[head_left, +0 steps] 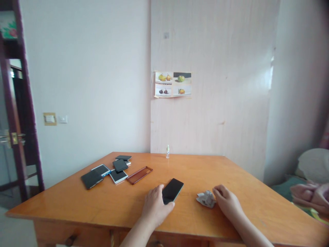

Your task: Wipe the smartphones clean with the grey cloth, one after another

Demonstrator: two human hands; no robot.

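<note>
A black-screened smartphone [173,190] is in my left hand [154,206], gripped at its near left end with the thumb at the lower edge and the fingers along the left side. The phone's far end points away to the right. My right hand [228,201] rests low over the table with its fingers curled inward. Just left of those fingers lies a crumpled grey-white cloth or tissue [206,199], its right edge meeting the hand. Whether the curled fingers pinch it is hidden.
Several phones and tablets, among them a black one [92,179] and a white-framed one [118,176], lie on the left of the wooden table [195,171]. Beside them is a reddish phone case [140,175]. A small clear bottle [168,152] stands at the back edge by the wall.
</note>
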